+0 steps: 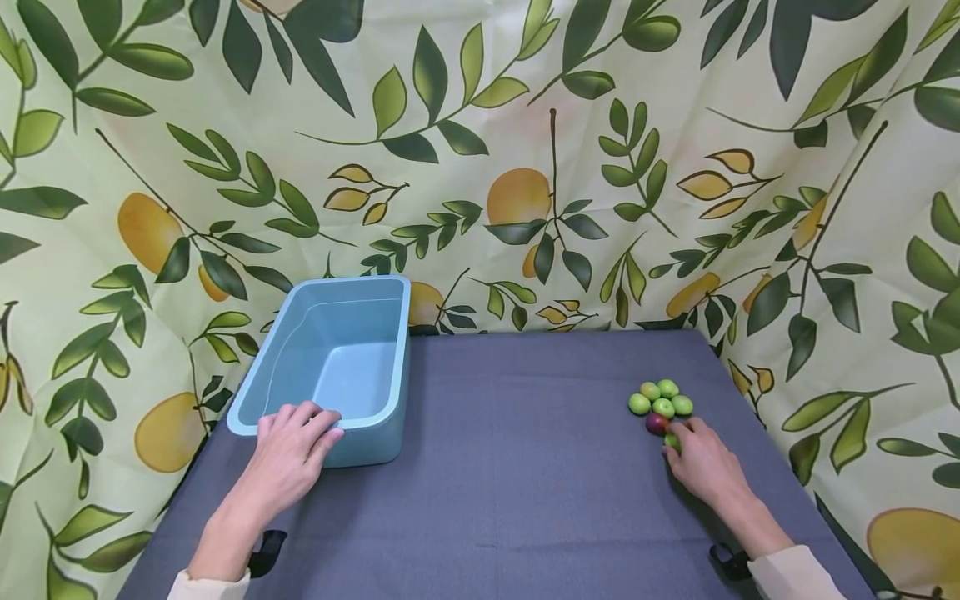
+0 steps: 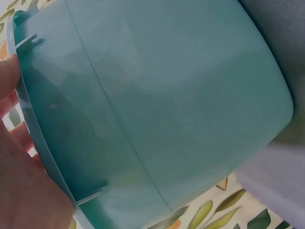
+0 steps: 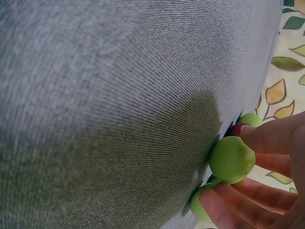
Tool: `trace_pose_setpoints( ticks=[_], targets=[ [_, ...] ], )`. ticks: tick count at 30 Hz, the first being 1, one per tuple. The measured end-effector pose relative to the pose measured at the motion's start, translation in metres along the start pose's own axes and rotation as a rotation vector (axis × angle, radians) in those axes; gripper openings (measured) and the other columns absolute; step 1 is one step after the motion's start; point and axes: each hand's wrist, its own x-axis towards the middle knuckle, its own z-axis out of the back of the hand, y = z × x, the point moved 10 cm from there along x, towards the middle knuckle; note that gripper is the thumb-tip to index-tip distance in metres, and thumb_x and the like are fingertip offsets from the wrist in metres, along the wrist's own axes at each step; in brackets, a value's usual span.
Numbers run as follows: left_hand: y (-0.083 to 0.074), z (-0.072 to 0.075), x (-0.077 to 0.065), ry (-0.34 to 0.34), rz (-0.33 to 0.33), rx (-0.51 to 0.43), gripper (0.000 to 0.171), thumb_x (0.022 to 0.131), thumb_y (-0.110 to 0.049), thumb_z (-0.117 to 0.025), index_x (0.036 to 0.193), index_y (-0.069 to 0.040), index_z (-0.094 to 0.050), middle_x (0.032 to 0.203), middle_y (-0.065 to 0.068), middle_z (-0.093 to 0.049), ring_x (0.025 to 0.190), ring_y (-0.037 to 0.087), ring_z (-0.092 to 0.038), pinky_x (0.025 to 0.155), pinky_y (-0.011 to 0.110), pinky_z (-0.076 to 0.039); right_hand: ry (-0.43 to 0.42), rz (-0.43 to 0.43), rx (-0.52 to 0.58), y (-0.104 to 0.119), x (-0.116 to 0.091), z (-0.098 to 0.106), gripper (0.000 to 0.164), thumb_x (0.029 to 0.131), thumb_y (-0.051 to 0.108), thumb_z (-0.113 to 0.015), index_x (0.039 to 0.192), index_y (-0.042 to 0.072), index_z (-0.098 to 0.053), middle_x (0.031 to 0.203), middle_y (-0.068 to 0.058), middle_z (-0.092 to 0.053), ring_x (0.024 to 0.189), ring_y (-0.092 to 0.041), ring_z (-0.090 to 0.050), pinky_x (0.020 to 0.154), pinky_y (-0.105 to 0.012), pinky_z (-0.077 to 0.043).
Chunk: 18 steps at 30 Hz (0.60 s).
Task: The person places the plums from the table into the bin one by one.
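At the left stands a light blue plastic tub (image 1: 367, 421), its inside bare. My left hand (image 1: 296, 450) holds the tub's near rim, fingers over the edge and thumb on the outer side. The left wrist view shows the tub's outer wall (image 2: 157, 105) beside that hand (image 2: 28, 176). On the right, my right hand (image 1: 705, 462) pinches a small round green fruit (image 3: 232, 160) between thumb and fingers, low over the cloth. Another green fruit (image 3: 199, 206) touches its fingertips. A dark red fruit (image 1: 657, 423) lies just beyond, touching several green fruits (image 1: 663, 407).
A dark grey-blue cloth (image 1: 495, 467) covers the table. Behind and on both sides hangs a pale curtain (image 1: 465, 217) printed with leaves and orange fruit. Black straps (image 1: 729, 562) circle both wrists.
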Motion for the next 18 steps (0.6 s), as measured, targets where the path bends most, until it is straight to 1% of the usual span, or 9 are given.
trace_pose_setpoints(
  ticks=[8, 14, 18],
  targets=[
    [-0.015, -0.005, 0.007, -0.020, -0.038, -0.011, 0.013, 0.094, -0.016, -0.069, 0.107, -0.014, -0.072, 0.099, 0.001, -0.061, 0.090, 0.027, -0.051, 0.077, 0.049, -0.033, 0.007, 0.007, -0.010, 0.001, 0.000, 0.000, 0.021, 0.081, 0.005, -0.077, 0.098, 0.001, -0.065, 0.097, -0.023, -0.058, 0.084, -0.042, -0.060, 0.057, -0.058, -0.049],
    [-0.026, -0.009, 0.010, -0.027, -0.043, -0.014, 0.012, 0.094, -0.017, -0.069, 0.106, -0.015, -0.071, 0.097, 0.000, -0.060, 0.088, 0.025, -0.050, 0.077, 0.048, -0.033, 0.003, 0.005, 0.016, 0.002, 0.002, 0.001, 0.026, 0.079, 0.005, -0.076, 0.102, -0.002, -0.066, 0.100, -0.025, -0.059, 0.089, -0.043, -0.060, 0.059, -0.059, -0.049],
    [-0.033, -0.010, 0.011, -0.044, -0.043, -0.008, 0.013, 0.094, -0.018, -0.069, 0.106, -0.015, -0.071, 0.096, 0.000, -0.059, 0.086, 0.026, -0.050, 0.077, 0.049, -0.033, 0.006, 0.002, 0.047, 0.002, 0.002, -0.001, 0.027, 0.078, 0.004, -0.073, 0.103, -0.004, -0.068, 0.101, -0.025, -0.059, 0.089, -0.042, -0.059, 0.061, -0.058, -0.049]
  ],
)
